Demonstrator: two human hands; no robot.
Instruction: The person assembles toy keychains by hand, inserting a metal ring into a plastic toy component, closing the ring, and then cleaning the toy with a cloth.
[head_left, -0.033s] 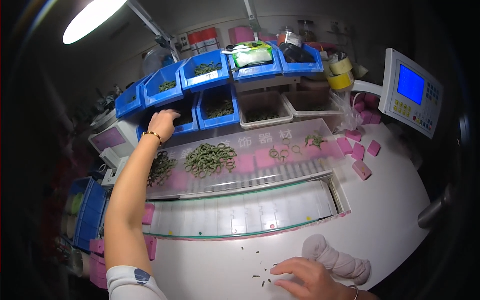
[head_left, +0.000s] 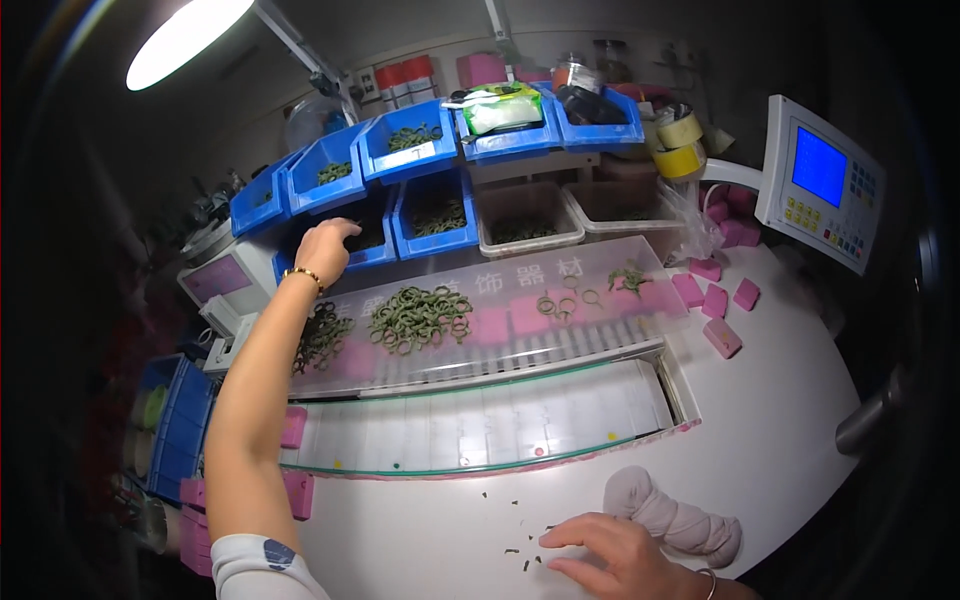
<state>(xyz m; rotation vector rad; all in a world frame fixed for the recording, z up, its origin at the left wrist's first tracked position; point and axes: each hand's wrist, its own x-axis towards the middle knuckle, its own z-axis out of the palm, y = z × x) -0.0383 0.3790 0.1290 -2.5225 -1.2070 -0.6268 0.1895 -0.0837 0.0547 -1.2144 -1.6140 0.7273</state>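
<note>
My left hand (head_left: 325, 250) reaches up to a lower-row blue bin (head_left: 377, 250), with its fingers bent over the bin's near side. Its fingertips are hidden, so I cannot tell whether they hold anything. On the white table lies my right hand (head_left: 618, 552), thumb and fingers apart and empty. Several small dark green scraps (head_left: 513, 551) are scattered beside its fingertips. A pile of green rings (head_left: 420, 318) sits on the clear sloping plastic cover (head_left: 480, 370), next to a darker pile (head_left: 322, 338) at my left forearm. A few single rings (head_left: 591, 298) lie further right.
Other blue bins (head_left: 437, 240) and a clear tub (head_left: 530, 247) hold more green pieces. A rolled grey cloth (head_left: 672, 515) lies right of my right hand. Pink blocks (head_left: 722, 338) are at the right, below a control panel (head_left: 822, 185). A glass-topped light box (head_left: 480, 420) crosses the middle.
</note>
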